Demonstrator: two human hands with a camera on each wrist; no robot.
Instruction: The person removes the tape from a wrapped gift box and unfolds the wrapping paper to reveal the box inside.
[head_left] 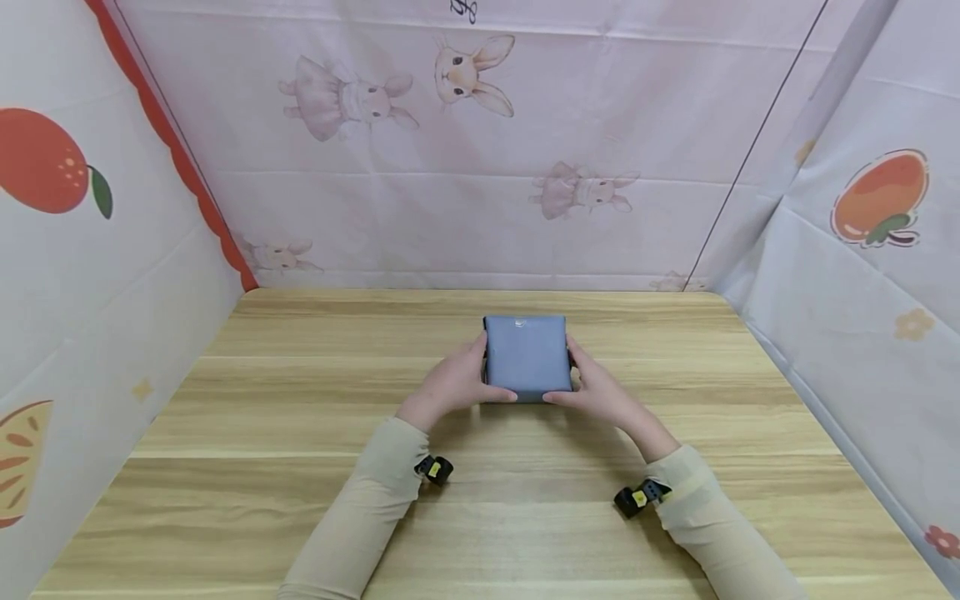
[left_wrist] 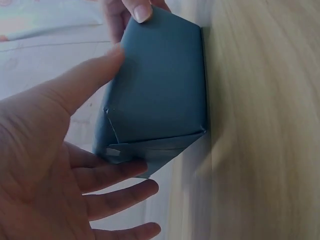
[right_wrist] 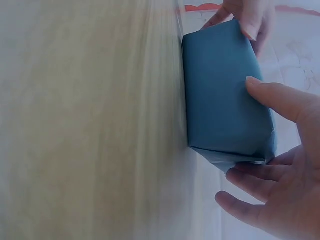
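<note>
A box wrapped in blue paper (head_left: 527,354) sits on the wooden table, toward its far side. My left hand (head_left: 453,382) holds it by its left end, thumb on the near top edge and fingers along the side. From the right end my right hand (head_left: 600,392) grips it the same way. Folded paper shows at the box's end (left_wrist: 145,150) in the left wrist view, where some fingers spread free of it. The right wrist view shows the right thumb (right_wrist: 280,97) against the box's near face. The box's underside is hidden.
The light wooden table (head_left: 300,467) reaches back to a pink cloth wall (head_left: 420,225) printed with rabbits. White cloth walls with fruit prints stand at the left (head_left: 90,300) and right (head_left: 847,333). Small black cameras are strapped to both wrists.
</note>
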